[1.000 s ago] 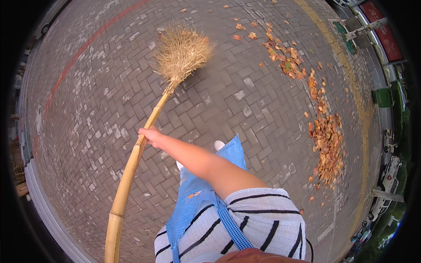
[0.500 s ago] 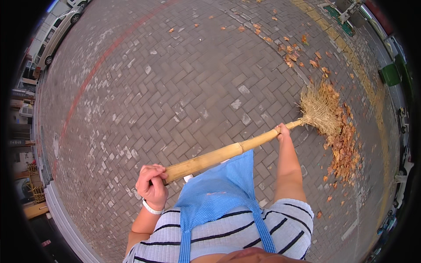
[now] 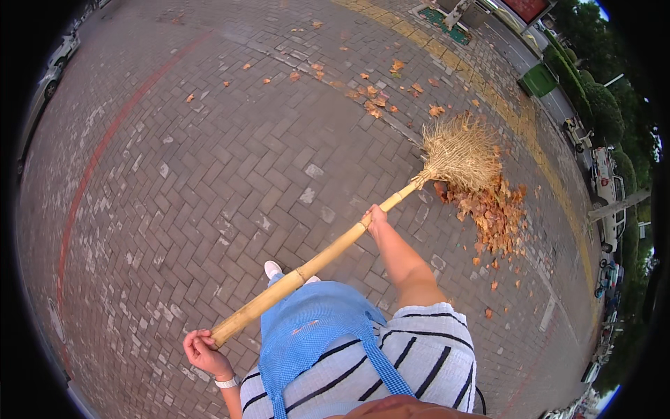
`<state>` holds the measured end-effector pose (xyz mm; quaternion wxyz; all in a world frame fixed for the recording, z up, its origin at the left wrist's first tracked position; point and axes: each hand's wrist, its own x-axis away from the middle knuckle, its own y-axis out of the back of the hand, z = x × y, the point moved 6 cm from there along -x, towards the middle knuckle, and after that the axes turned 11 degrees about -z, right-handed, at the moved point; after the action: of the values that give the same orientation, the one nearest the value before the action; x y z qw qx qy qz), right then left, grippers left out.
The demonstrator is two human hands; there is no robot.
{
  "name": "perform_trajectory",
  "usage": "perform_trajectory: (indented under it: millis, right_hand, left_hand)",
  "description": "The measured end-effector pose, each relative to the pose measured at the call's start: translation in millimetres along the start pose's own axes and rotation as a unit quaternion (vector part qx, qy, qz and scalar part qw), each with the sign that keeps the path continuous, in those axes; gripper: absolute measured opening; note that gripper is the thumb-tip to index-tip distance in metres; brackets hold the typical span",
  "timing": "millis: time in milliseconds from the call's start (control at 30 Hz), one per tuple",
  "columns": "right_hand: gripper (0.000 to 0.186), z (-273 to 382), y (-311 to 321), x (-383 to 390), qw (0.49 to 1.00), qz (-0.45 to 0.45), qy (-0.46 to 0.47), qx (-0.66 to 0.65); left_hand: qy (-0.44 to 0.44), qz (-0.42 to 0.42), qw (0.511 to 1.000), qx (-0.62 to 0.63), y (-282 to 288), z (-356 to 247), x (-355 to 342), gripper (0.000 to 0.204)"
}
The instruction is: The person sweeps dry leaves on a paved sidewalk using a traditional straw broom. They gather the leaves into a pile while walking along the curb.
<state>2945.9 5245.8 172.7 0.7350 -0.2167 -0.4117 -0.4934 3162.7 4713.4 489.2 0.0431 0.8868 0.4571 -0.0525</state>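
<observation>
Both fists stay clamped on the bamboo broom (image 3: 328, 255), left hand (image 3: 202, 349) at its butt, right hand (image 3: 377, 215) midway, as the straw head (image 3: 460, 150) has swung back off the dry leaf pile (image 3: 492, 213), readying another stroke.

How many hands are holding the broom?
2. The left hand grips the end of the long bamboo broom; the right hand holds it further along, nearer the straw head.

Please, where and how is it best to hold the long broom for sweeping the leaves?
Probably on the bamboo handle, never the straw head. It is a long, slanted round pole, so close the fingers around it from above: the left hand at the butt end, the right hand further down.
</observation>
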Motion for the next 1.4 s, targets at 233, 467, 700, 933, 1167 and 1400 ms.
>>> perform_trajectory:
  millis: [233, 467, 700, 933, 1167, 1400]
  right_hand:
    - [0.004, -157, -181, 107, 0.981, 0.143, -0.09, 0.094]
    - [0.016, -337, -289, 262, 0.902, 0.264, -0.091, 0.329]
    - [0.015, -460, -343, 427, 0.757, 0.425, -0.081, 0.489]
    - [0.02, -463, -419, 488, 0.654, 0.538, 0.002, 0.532]
    - [0.02, -340, -485, 378, 0.704, 0.502, -0.025, 0.501]
    - [0.017, -144, -493, 214, 0.83, 0.449, -0.165, 0.288]
  left_hand:
    - [-0.119, -0.174, 0.977, -0.029, 126, -33, -72, 0.015]
    - [-0.079, -0.422, 0.902, -0.048, 271, -52, -33, 0.016]
    - [-0.229, -0.544, 0.726, -0.353, 246, -166, 11, 0.023]
    - [-0.22, -0.669, 0.665, -0.25, 121, -216, 34, 0.012]
    - [-0.218, -0.6, 0.73, -0.244, -60, -238, -32, 0.008]
    - [-0.35, -0.423, 0.77, -0.326, -183, -265, -146, 0.017]
